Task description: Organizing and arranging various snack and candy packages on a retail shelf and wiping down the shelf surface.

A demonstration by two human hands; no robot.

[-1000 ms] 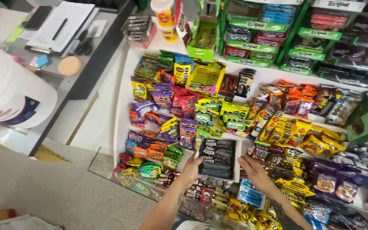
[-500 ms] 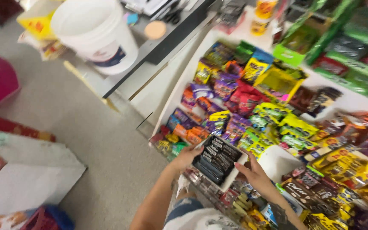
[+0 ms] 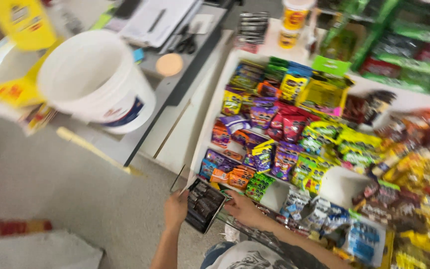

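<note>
Fingers: left hand and right hand both curl closed on the edges of the dark display box.
Box: tilted, now pulled clear of its earlier slot in the snack rack.
Change: an empty white gap shows; the box hangs over the floor.
Nearby: white bucket.

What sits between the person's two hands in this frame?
In the head view, a dark display box of wrapped snack bars lies between the left hand and right hand, gripped at both ends.
</note>
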